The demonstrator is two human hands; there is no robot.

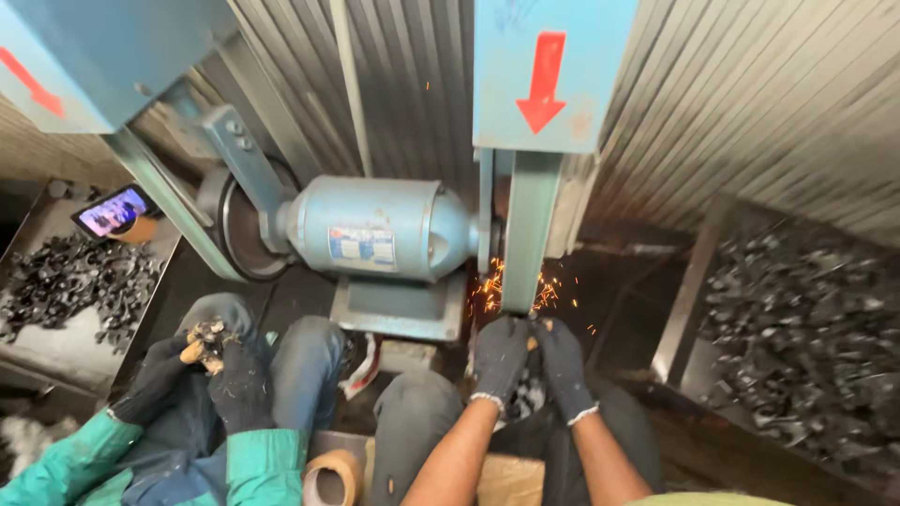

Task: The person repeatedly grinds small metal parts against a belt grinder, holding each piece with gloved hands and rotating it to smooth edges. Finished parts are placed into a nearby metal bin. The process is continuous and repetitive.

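Small workpiece (532, 343) pinched between gloved left hand (500, 358) and right hand (565, 364), pressed to grinding belt (527, 234); sparks (487, 290) seen. Firm grip, light steady pressure advised.

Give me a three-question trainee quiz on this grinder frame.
1. True or false: sparks fly just above the left hand and right hand.
2. The co-worker's gloved hands are: A) bottom left, B) bottom right, C) out of view.
3. What fills the right-side bin?

Key: 1 true. 2 A. 3 A heap of small dark metal parts.
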